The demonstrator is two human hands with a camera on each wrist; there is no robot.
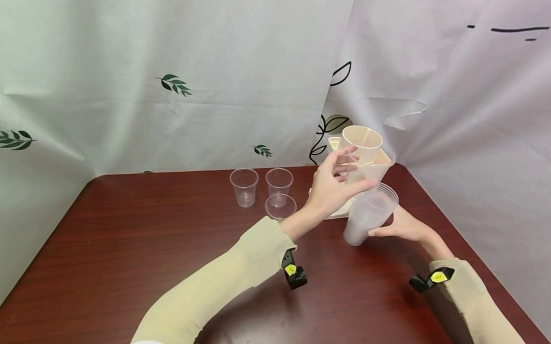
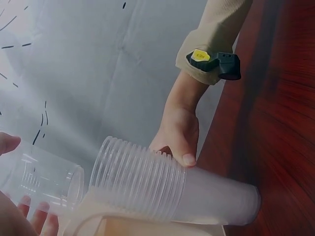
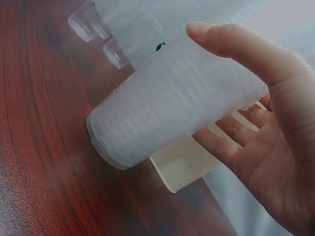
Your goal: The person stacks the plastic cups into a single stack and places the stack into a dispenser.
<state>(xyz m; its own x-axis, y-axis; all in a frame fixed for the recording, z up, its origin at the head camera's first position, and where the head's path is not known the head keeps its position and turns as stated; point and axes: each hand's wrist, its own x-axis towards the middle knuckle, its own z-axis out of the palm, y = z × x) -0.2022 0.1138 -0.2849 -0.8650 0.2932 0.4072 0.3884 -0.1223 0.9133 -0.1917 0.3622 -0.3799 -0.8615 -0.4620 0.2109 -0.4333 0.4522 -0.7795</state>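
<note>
My left hand [image 1: 332,185] holds one clear plastic cup [image 1: 363,151] upright, thumb on one side and fingers on the other. In the left wrist view that cup [image 2: 47,182] is apart from the rims of a nested stack of clear plastic cups [image 2: 142,182]. My right hand [image 1: 407,224] grips this stack [image 1: 368,214] round its side, thumb across the front in the right wrist view. The stack leans, rims up and base low over the table; whether the base touches the wood I cannot tell.
Several clear cups stand left of my hands, among them a left cup [image 1: 244,188], a back cup [image 1: 279,179] and a front cup [image 1: 281,207]. A cream container [image 1: 384,163] stands behind the stack. The brown table [image 1: 168,236] meets patterned cloth [image 1: 210,118] at its edges.
</note>
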